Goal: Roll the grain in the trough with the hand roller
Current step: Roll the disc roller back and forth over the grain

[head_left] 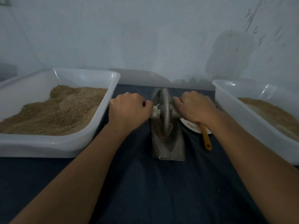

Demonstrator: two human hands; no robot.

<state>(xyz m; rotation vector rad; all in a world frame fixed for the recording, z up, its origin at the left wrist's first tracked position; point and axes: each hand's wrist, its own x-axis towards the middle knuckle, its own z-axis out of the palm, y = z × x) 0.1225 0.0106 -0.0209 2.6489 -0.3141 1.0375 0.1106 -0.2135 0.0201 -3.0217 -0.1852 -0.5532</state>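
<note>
On the dark cloth before a pale wall, both hands' fingers clamp the roller.

Small grain-processing workroom: plain pale wall, table under dark cloth, two white plastic tubs of brown grain.

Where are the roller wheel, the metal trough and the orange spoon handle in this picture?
roller wheel [165, 109], head view, on its rim's near face.
metal trough [175, 147], head view, on its right inner wall.
orange spoon handle [206, 138], head view, mid-handle.
</note>
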